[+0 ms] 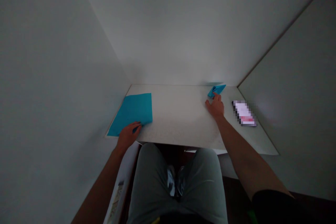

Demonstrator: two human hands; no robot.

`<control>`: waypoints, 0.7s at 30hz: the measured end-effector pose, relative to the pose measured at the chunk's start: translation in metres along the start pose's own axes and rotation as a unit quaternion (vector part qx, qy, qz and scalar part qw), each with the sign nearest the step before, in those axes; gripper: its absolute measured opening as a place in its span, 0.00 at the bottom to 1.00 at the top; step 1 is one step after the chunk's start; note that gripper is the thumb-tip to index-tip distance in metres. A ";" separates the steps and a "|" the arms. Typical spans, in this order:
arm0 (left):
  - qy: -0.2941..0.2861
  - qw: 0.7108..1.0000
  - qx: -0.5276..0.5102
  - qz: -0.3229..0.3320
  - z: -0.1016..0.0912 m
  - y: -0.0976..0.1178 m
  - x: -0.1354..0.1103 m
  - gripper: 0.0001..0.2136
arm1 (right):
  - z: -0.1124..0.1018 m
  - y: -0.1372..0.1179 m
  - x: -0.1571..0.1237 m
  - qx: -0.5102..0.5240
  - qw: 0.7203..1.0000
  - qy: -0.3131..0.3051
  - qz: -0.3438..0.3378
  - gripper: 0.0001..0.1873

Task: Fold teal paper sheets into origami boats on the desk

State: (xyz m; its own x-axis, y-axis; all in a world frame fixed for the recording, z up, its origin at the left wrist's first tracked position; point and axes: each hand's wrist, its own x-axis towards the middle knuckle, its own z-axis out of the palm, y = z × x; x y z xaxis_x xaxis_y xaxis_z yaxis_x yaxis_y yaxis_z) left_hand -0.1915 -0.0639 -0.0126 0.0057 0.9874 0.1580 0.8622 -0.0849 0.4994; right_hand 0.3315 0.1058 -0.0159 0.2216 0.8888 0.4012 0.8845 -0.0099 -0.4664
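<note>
A flat blue paper sheet (pixel 133 112) lies on the left side of the white table (pixel 181 119). My left hand (pixel 128 134) rests on the sheet's near corner, fingers curled onto the paper. A small folded blue paper piece (pixel 216 90) sits at the far right of the table. My right hand (pixel 215 106) reaches out to it, fingertips touching its near edge, fingers loosely apart.
A phone (pixel 244 113) with a lit screen lies on the table right of my right hand. White walls close in the table on the left, back and right. My knees are under the near table edge.
</note>
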 end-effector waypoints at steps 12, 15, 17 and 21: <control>-0.116 0.988 0.026 0.102 0.002 0.087 -0.008 0.14 | -0.027 -0.016 -0.038 0.061 0.997 0.019 -0.050 0.27; -0.188 0.972 0.041 0.132 0.023 0.130 -0.030 0.14 | -0.046 -0.032 -0.092 0.102 0.979 -0.094 -0.148 0.23; -0.221 0.962 0.038 0.158 0.038 0.154 -0.047 0.13 | -0.062 -0.041 -0.132 0.123 0.945 -0.203 -0.227 0.27; -0.237 0.943 0.019 0.234 0.056 0.189 -0.074 0.13 | -0.092 -0.044 -0.192 0.105 0.894 -0.322 -0.293 0.43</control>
State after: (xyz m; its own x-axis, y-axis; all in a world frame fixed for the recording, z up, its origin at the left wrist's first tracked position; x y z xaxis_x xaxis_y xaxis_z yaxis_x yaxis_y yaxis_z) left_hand -0.0009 -0.1455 0.0222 0.6075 0.7928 -0.0494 0.7267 -0.5297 0.4374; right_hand 0.2875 -0.1067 0.0004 -0.5976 0.7929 0.1189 0.6593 0.5703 -0.4899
